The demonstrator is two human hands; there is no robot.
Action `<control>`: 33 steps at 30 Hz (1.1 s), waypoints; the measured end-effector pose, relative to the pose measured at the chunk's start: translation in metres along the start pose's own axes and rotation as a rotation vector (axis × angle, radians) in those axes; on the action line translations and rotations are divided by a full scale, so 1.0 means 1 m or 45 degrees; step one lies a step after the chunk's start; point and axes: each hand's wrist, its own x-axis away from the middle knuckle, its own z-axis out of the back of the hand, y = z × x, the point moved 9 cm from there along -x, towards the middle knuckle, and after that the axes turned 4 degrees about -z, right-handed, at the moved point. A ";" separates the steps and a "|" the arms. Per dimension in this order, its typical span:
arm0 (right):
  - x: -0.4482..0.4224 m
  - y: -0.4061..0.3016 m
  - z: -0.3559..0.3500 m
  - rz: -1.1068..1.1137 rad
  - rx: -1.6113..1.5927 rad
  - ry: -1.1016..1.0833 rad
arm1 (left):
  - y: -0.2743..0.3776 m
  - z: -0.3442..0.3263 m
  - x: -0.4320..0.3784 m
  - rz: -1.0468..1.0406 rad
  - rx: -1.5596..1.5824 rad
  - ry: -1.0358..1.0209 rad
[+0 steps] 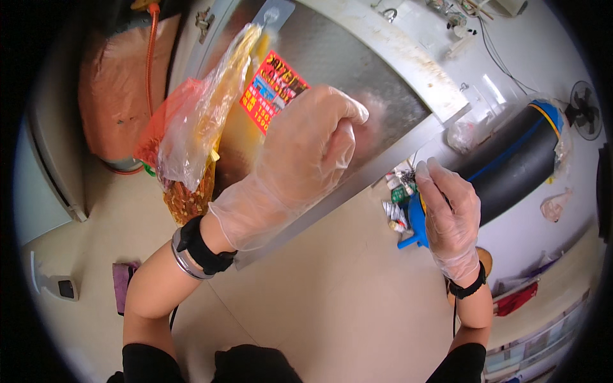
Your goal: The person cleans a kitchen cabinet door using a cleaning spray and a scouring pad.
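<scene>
My left hand [306, 139], in a clear plastic glove, is curled in front of a stainless steel panel [330, 57]. Its palm is hidden, so I cannot see whether anything is in it. Beside it on the panel is a red sticker [268, 95] with writing. To its left, plastic bags [206, 124] hang from an adhesive hook [274, 14]; one holds reddish-brown food-like contents. My right hand [452, 215], gloved too, is apart from the panel on the right. Its fingertips pinch a dark tangle of wire, apparently a steel wool scourer [408, 177].
An orange gas cylinder [124, 95] with an orange hose [152, 57] stands at the left. Beyond my right hand is a large black cylinder [512, 158] with blue ends. Small packages [396, 210] lie near it. A fan [585, 110] is at far right. Tiled floor [325, 297] lies below.
</scene>
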 end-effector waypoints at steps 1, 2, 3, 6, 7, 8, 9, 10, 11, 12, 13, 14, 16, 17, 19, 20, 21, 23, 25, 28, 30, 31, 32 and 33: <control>-0.004 -0.005 -0.003 -0.006 -0.008 -0.037 | -0.005 0.001 0.004 0.026 0.030 0.003; -0.006 -0.008 -0.007 -0.013 -0.014 -0.075 | -0.009 0.000 0.006 0.022 0.070 0.006; -0.011 -0.011 -0.008 -0.024 -0.017 -0.010 | -0.014 0.003 0.007 0.018 0.095 0.002; -0.024 -0.013 -0.013 -0.110 0.026 -0.037 | -0.028 0.003 0.007 0.072 0.117 0.027; -0.028 -0.012 -0.013 -0.115 0.049 0.002 | -0.037 -0.003 0.007 0.119 0.267 0.079; -0.028 -0.006 -0.014 -0.181 -0.001 0.000 | -0.036 -0.007 0.013 0.159 0.286 0.094; -0.026 0.002 -0.014 -0.252 -0.040 0.002 | -0.035 -0.016 0.013 0.191 0.336 0.053; -0.027 0.001 -0.013 -0.190 0.053 0.019 | -0.034 -0.021 0.013 0.219 0.382 0.014; -0.028 0.001 -0.018 -0.205 0.058 -0.020 | -0.032 -0.027 0.019 0.245 0.453 -0.028; -0.028 0.000 -0.020 -0.184 0.138 -0.054 | -0.030 -0.029 0.023 0.246 0.486 -0.001; -0.031 -0.003 -0.021 -0.162 0.215 -0.072 | -0.024 -0.030 0.026 0.214 0.472 -0.033; -0.027 -0.001 -0.024 -0.144 0.188 -0.078 | -0.019 -0.032 0.028 0.180 0.455 -0.065; -0.019 0.005 -0.031 -0.230 0.071 -0.064 | -0.018 -0.033 0.037 0.164 0.533 -0.029; -0.021 0.005 -0.033 -0.296 0.026 -0.070 | -0.020 -0.031 0.039 0.188 0.513 -0.019; -0.025 0.005 -0.035 -0.430 -0.068 -0.077 | -0.025 -0.033 0.046 0.288 0.511 -0.104; -0.024 0.004 -0.037 -0.427 -0.059 -0.076 | -0.024 -0.033 0.049 0.285 0.520 -0.102; -0.023 0.004 -0.039 -0.421 -0.053 -0.071 | -0.024 -0.032 0.052 0.275 0.372 -0.108; -0.023 -0.008 -0.043 -0.264 0.050 -0.074 | -0.022 -0.028 0.058 0.262 0.225 -0.119; -0.016 -0.018 -0.051 -0.187 0.080 -0.144 | -0.006 -0.032 0.064 0.079 -0.199 -0.286; -0.012 -0.030 -0.061 -0.028 0.076 -0.278 | -0.016 -0.048 0.079 0.233 -0.530 -0.532; -0.015 -0.021 -0.054 0.011 0.188 -0.159 | -0.018 -0.054 0.086 0.204 -0.593 -0.617; -0.020 -0.009 -0.046 -0.049 0.166 -0.071 | -0.019 -0.058 0.090 0.177 -0.663 -0.696; -0.029 -0.003 -0.039 -0.059 0.263 -0.055 | -0.020 -0.060 0.091 0.176 -0.655 -0.699; -0.028 0.002 -0.037 -0.095 0.234 0.014 | -0.021 -0.060 0.090 0.178 -0.642 -0.667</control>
